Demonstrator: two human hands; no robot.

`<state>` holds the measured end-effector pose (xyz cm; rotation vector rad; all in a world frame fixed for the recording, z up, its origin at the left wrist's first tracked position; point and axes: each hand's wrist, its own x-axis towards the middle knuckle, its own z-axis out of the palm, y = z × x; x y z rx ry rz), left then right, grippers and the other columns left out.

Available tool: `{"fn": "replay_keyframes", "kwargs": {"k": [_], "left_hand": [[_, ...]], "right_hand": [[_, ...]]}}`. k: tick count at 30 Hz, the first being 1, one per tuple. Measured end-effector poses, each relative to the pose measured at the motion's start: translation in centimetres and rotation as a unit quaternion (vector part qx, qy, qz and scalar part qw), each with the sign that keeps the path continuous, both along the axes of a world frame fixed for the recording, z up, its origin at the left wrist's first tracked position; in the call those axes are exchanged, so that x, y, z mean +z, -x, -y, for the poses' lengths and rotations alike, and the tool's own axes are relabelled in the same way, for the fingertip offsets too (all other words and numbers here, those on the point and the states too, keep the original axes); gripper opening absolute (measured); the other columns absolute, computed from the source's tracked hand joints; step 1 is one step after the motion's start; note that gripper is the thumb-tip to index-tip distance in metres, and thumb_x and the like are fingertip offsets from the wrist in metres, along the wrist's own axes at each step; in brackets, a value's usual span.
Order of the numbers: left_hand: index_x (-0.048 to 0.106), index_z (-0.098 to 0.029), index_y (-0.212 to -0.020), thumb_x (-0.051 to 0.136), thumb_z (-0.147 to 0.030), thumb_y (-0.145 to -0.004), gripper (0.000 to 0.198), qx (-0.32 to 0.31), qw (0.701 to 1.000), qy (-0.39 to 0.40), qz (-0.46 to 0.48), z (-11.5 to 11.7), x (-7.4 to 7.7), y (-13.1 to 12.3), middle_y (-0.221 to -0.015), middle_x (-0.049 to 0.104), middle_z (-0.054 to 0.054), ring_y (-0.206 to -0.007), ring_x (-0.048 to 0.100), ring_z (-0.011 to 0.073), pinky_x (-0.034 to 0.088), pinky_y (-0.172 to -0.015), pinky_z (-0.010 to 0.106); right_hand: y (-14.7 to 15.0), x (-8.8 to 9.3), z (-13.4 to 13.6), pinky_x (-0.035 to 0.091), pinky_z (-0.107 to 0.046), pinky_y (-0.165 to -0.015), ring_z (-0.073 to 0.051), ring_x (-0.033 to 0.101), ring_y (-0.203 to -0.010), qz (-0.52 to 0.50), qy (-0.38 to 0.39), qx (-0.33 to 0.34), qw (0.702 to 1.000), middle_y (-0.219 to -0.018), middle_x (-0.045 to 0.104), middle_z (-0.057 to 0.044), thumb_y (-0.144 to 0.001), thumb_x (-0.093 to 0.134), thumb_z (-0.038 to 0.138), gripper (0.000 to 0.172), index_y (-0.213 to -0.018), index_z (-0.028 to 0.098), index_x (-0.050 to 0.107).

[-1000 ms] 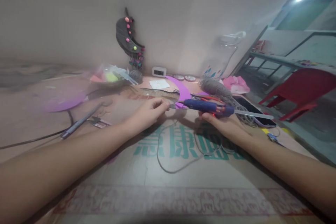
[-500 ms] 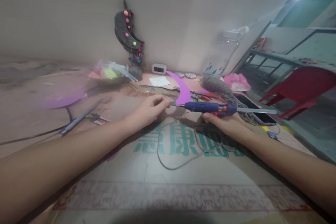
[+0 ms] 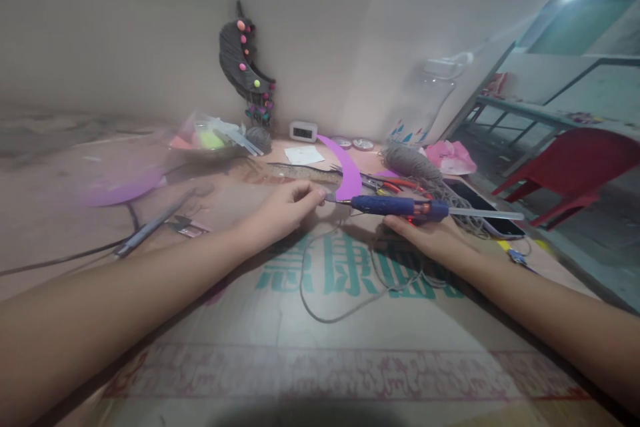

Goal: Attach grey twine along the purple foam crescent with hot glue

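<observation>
Purple crescent pinched at its lower end, glue gun's nozzle right beside it

The purple crescent [image 3: 351, 177] stands raised above the table [image 3: 280, 340], between the two hands, its narrow point reaching up toward the clock [image 3: 303, 131]. Thumb and fingers of the left hand [image 3: 295, 205] are closed in a pinch on the small gray bit at its lower end. The right hand [image 3: 425, 235] grips a blue glue gun [image 3: 383, 205], held level with the nozzle toward the pinch; I cannot tell whether the nozzle touches. A red light glows on the gun, and a pale glue stick [image 3: 485, 214] juts from its rear.

Beneath the hands, a gray strand [image 3: 327, 321] loops over the table's green lettering. Behind the gun lie red-handled pliers [image 3: 400, 183], a skein of gray yarn [image 3: 410, 165] and a phone [image 3: 475, 199]. Snips [image 3: 193, 228] rest beyond the left forearm.

Farther back, a white paper [image 3: 304, 155] lies before the clock, and a clear bottle [image 3: 425, 107] stands by the wall near a pink bag [image 3: 453, 157]. A dark crescent ornament [image 3: 233, 57] dotted with colored balls hangs at the wall. Off to the right is a red chair [image 3: 580, 163].
</observation>
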<state>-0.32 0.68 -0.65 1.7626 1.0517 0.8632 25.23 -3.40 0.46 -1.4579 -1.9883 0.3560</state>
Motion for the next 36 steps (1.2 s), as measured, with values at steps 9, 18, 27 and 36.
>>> {"fn": "replay_keyframes", "kwargs": {"k": [9,18,27,36], "left_hand": [[0.052,-0.018,-0.076,0.048,-0.047,-0.087,0.031,-0.001,1.0,0.004,0.005,0.08,0.11,-0.06,-0.058,0.043,-0.005,-0.047,0.04,0.0082,0.03,-0.04,0.018],[0.052,-0.018,-0.074,0.047,-0.045,-0.087,0.031,-0.005,1.0,-0.021,-0.008,0.05,0.09,-0.03,-0.059,0.044,-0.004,-0.05,0.042,0.0092,0.031,-0.042,0.018],[0.05,-0.019,-0.075,0.047,-0.047,-0.088,0.031,-0.008,1.0,-0.003,0.002,0.03,-0.01,0.01,-0.059,0.042,-0.004,-0.047,0.039,0.0082,0.03,-0.04,0.017],[0.05,-0.019,-0.074,0.048,-0.047,-0.087,0.032,-0.009,1.0,0.004,0.004,0.18,0.12,-0.07,-0.058,0.045,-0.004,-0.046,0.04,0.0086,0.029,-0.04,0.019]], "right_hand": [[-0.39,-0.32,-0.09,0.058,-0.04,-0.074,-0.026,0.069,-0.079,0.011,-0.003,-0.007,1.0,-0.084,0.071,-0.005,-0.081,0.058,0.049,0.029,-0.094,0.024,0.066],[-0.25,-0.18,0.02,0.057,-0.042,-0.075,-0.029,0.069,-0.083,0.016,-0.002,-0.012,1.0,-0.085,0.072,-0.005,-0.081,0.058,0.051,0.033,-0.095,0.024,0.068],[-0.24,-0.21,-0.11,0.056,-0.044,-0.084,-0.029,0.068,-0.094,0.01,-0.006,-0.006,1.0,-0.099,0.072,-0.005,-0.081,0.058,0.051,0.034,-0.101,0.025,0.068],[0.0,0.02,-0.15,0.053,-0.046,-0.091,-0.028,0.067,-0.097,0.002,-0.012,-0.003,1.0,-0.1,0.072,-0.005,-0.081,0.059,0.049,0.032,-0.099,0.024,0.066]]}}
